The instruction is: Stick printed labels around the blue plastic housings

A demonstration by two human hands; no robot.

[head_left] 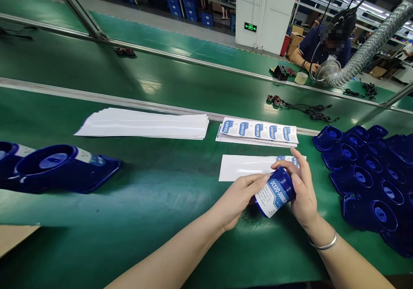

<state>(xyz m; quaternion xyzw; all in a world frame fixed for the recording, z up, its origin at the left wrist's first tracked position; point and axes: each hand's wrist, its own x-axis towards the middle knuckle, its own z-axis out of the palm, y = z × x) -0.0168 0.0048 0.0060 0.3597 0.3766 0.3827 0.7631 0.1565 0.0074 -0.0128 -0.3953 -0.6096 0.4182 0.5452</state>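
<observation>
Both of my hands hold one blue plastic part (pixel 276 190) just above the green belt. A white label reading "DC520-5000" (pixel 273 196) lies on its round side. My left hand (pixel 237 200) grips it from the left, fingers pressed on the label's edge. My right hand (pixel 301 190) wraps round it from the right, thumb on top. Just behind them lies a white backing strip (pixel 247 167) with a label or two left at its right end. A stack of printed label sheets (pixel 258 132) lies further back.
Several unlabelled blue parts (pixel 371 177) are piled at the right. Labelled blue parts (pixel 61 166) lie at the left, next to a cardboard corner (pixel 14 237). A stack of empty white strips (pixel 145 124) lies behind. A person (pixel 322 48) works across the belt beside a flexible duct (pixel 371 48).
</observation>
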